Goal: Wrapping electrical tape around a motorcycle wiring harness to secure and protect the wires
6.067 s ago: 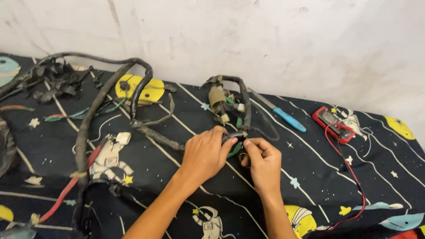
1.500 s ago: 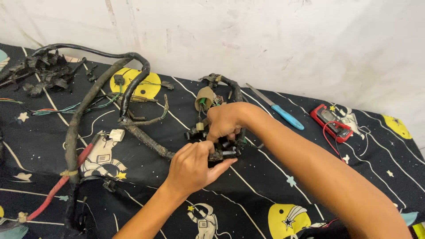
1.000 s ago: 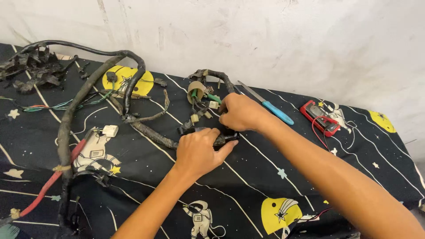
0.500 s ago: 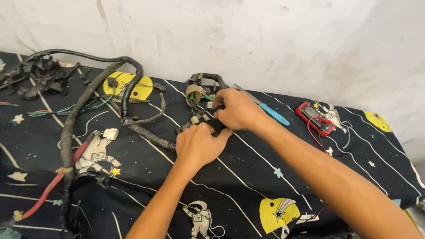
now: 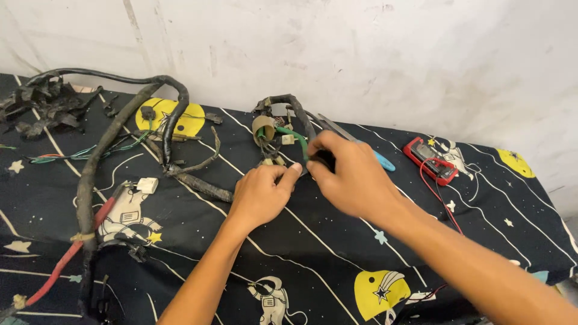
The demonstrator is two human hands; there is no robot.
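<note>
Wall (image 5: 361,54): white, scuffed and stained, rising right behind the table
Cloth (image 5: 313,241): dark sheet printed with astronauts, stars and yellow planets, covering the whole table
Harness (image 5: 114,150): thick black taped wire loom looping across the left half, with a red lead and a white plug near it; torn black tape lies heaped at the far left
Right hand (image 5: 352,177): fingers curled and pinched together on a green wire (image 5: 298,141) and a dark connector at the small wire bundle (image 5: 280,129) in the middle of the table
Left hand (image 5: 262,192): resting on the cloth just beside the right hand, fingers bent, thumb and forefinger closed at the same connector; what it grips is hidden
Meter (image 5: 430,159): red, far right, its red lead trailing toward the front edge
Cutters (image 5: 355,141): blue handle, lying behind the right hand
</note>
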